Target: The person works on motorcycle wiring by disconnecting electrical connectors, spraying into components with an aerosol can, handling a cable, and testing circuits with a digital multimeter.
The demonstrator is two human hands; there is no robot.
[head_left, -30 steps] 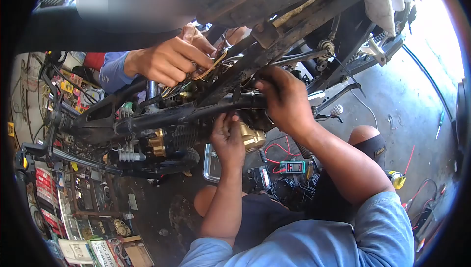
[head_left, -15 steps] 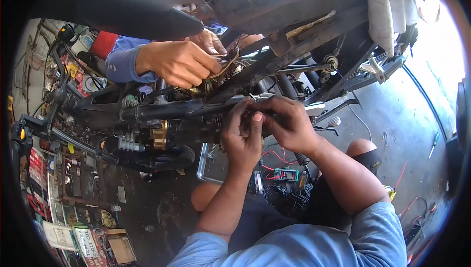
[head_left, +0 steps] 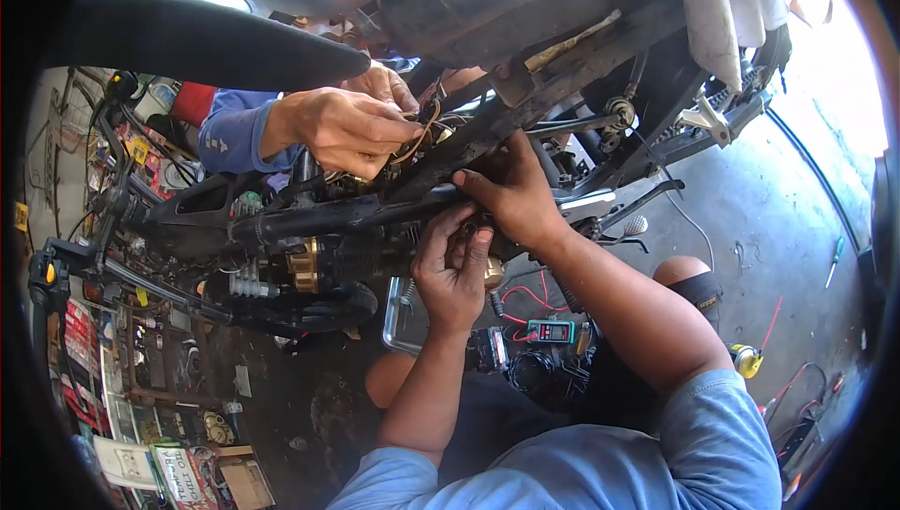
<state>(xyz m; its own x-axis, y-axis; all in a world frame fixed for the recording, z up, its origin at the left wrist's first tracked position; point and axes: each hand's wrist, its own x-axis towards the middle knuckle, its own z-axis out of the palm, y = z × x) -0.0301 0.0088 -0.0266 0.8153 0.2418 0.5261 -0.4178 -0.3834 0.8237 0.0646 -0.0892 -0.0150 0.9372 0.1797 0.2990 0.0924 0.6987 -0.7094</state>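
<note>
My left hand (head_left: 452, 271) was, in the head view, just below the motorcycle's frame tube (head_left: 352, 217), palm turned up, fingers half curled and thumb raised close to the fingertips; whether anything was pinched there I could not tell. My right hand (head_left: 525, 199) was at the tube's rearward part, thumb laid toward it and fingers bent in behind the frame; the fingertips were hidden, so a grip could not be confirmed. The tube ran across the middle of the view, below a dark diagonal frame member (head_left: 469, 149), with a gold engine part (head_left: 493, 272) just beside my left hand. Handling, as judged: frame heavy and rigid, unlikely to yield to finger pressure, its dark surface possibly greasy; best held around the bare tube, clear of the wiring. Beyond it a co-worker's nearer hand (head_left: 349, 130) was at some thin wires (head_left: 430, 126), the fingers closed to a pinch, and the other hand (head_left: 389, 88) was close behind. Wires judged light, flexible and easily damaged at their ends; better taken by the insulation. Below my hands, on the floor side: a multimeter (head_left: 551, 331), red leads (head_left: 530, 301) and a metal tray (head_left: 388, 322).
</note>
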